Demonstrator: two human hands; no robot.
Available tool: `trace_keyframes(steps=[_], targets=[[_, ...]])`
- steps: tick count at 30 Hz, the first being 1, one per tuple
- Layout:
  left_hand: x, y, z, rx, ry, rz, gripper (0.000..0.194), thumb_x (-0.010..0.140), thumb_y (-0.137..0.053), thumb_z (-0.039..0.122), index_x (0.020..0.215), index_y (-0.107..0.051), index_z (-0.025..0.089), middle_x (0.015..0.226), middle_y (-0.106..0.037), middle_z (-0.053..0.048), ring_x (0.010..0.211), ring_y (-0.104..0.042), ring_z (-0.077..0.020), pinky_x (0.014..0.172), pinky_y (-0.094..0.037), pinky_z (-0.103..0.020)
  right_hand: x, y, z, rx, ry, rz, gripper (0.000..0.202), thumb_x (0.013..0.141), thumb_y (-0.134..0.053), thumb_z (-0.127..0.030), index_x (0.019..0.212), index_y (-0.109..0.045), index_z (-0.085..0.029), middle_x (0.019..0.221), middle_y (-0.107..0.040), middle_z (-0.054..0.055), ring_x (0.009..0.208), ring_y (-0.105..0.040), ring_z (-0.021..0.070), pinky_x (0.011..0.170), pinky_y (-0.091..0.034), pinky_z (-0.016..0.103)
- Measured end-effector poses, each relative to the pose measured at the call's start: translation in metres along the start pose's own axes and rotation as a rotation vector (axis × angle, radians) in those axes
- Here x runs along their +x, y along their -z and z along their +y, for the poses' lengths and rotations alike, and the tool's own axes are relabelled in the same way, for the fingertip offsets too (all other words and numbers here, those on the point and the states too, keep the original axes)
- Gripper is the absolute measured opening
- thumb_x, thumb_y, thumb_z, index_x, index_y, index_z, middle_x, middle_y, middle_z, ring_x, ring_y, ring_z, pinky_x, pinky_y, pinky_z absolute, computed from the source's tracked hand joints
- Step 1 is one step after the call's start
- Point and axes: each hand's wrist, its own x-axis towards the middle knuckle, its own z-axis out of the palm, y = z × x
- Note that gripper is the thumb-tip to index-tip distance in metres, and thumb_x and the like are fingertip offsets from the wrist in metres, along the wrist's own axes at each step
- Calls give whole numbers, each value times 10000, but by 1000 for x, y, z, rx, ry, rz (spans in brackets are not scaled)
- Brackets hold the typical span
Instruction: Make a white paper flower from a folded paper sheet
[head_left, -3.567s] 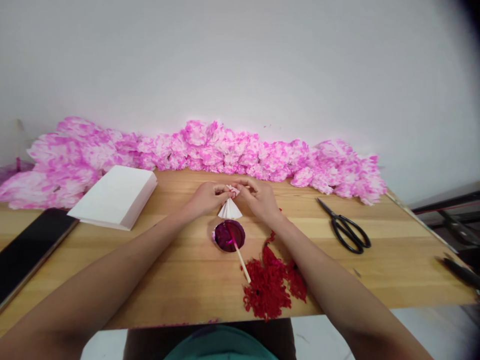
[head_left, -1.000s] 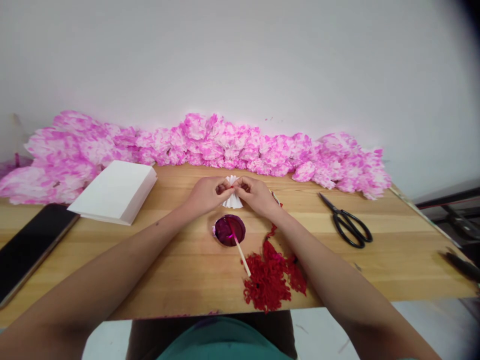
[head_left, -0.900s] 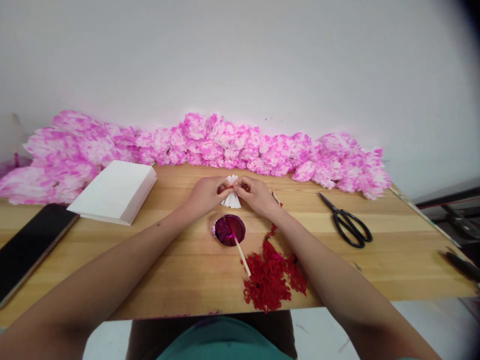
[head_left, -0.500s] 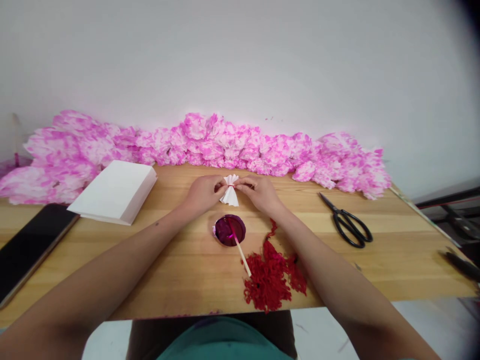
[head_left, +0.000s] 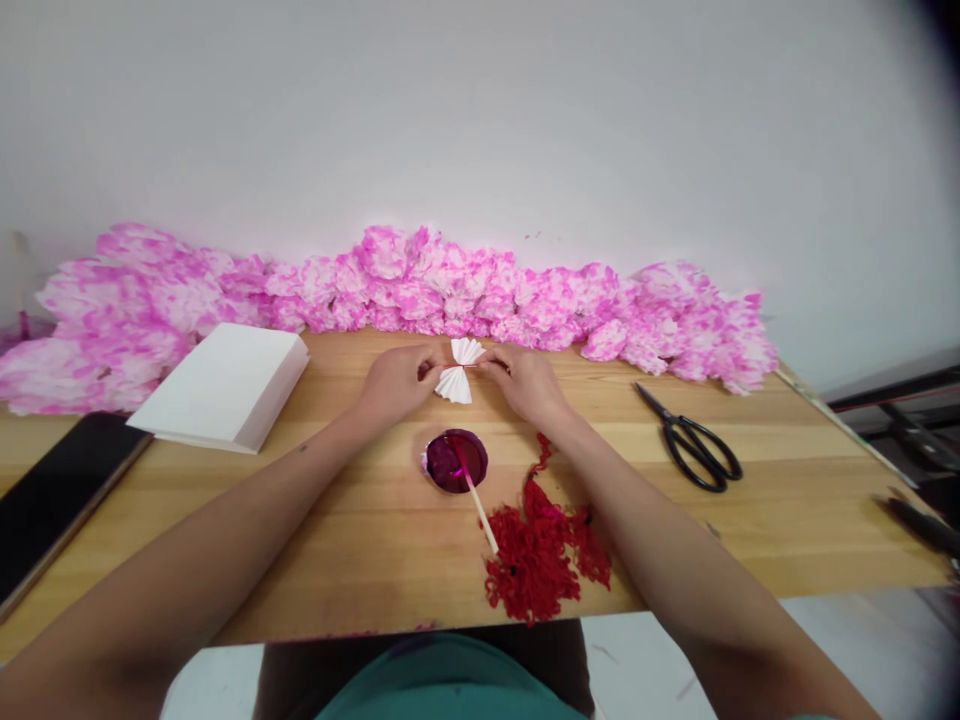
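A pleated white paper (head_left: pixel 455 385) is cinched at its middle by a red thread (head_left: pixel 471 365), so both ends fan out. My left hand (head_left: pixel 401 380) pinches one end of the thread on the left of the paper. On the right, my right hand (head_left: pixel 525 380) grips the other end, and the thread runs taut between them. Just below the hands sits a small dish of dark purple liquid (head_left: pixel 444 470), with a wooden stick (head_left: pixel 484 518) leaning in it. A tangled heap of red yarn (head_left: pixel 534 565) lies under my right forearm's inner side.
Pink-and-white paper flowers (head_left: pixel 465 285) line the back of the wooden table (head_left: pixel 337 560) along the wall. On the left are a stack of white paper (head_left: pixel 221 380) and a dark phone (head_left: pixel 71 495). Black-handled scissors (head_left: pixel 694 445) lie to the right.
My hands have drawn slightly apart, pulling the thread tighter. The paper's middle is narrower and its ends fan wider. The view has shifted slightly.
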Motion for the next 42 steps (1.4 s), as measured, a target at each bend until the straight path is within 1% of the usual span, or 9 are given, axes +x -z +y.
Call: trace_keyframes(steps=[6,11,14,18,23,26,30,35,42], targets=[[1,3,2,-47,-54,25,199,816,-523,245,637,-559,165,630,-581,-12,587,-482,-136,562,-282,-267,0,-2,3,-58,-18,24,142,911,-574,-237,844,-688,-183,793,-709,37,701,-597,167,644,-340,273],[-1,4,12,-419,-172,5,173,786,-565,246,643,-600,156,828,-668,-57,743,-583,-154,657,-406,-259,-1,-7,2,-26,36,24,152,909,-557,-239,836,-675,-176,843,-708,46,744,-596,161,675,-359,264],[-3,5,18,-661,-142,-91,175,777,-606,265,646,-596,150,963,-696,-91,853,-626,-175,733,-458,-273,-2,-9,0,24,30,9,145,896,-548,-230,842,-674,-183,846,-704,36,743,-590,155,661,-355,261],[-4,4,19,-790,-9,-155,172,764,-631,297,683,-618,145,856,-694,-67,751,-604,-143,684,-459,-252,0,-6,-1,121,-51,4,163,879,-551,-257,793,-668,-181,754,-679,11,668,-553,134,624,-334,263],[-3,1,16,-821,55,-122,186,748,-647,307,669,-618,142,748,-634,-27,606,-526,-99,580,-417,-228,2,-4,-4,618,-225,-19,296,840,-604,-442,705,-599,-178,623,-575,-28,557,-484,102,565,-350,254],[-3,-1,15,-838,42,-138,216,755,-660,328,661,-615,139,728,-629,-30,627,-547,-111,607,-435,-237,1,-7,-9,988,-285,-53,342,745,-705,-501,722,-625,-170,661,-609,-15,569,-514,93,540,-376,235],[-3,-1,13,-844,22,-134,242,769,-676,367,692,-649,139,767,-669,-50,714,-597,-145,699,-469,-269,0,-13,-13,1262,-365,-124,364,694,-761,-511,791,-683,-169,613,-611,-18,546,-519,81,495,-358,205],[-1,-2,11,-908,21,-139,265,784,-692,402,714,-681,146,790,-692,-58,780,-627,-168,788,-484,-303,2,-14,-13,1412,-462,-125,303,700,-783,-441,729,-666,-163,627,-609,-17,540,-501,63,525,-401,192],[-1,-2,13,-1042,89,-115,263,768,-734,407,728,-690,151,765,-686,-46,730,-615,-156,725,-479,-288,2,-13,-10,1393,-347,-208,388,731,-750,-511,679,-594,-160,508,-443,-60,478,-381,59,493,-314,203]])
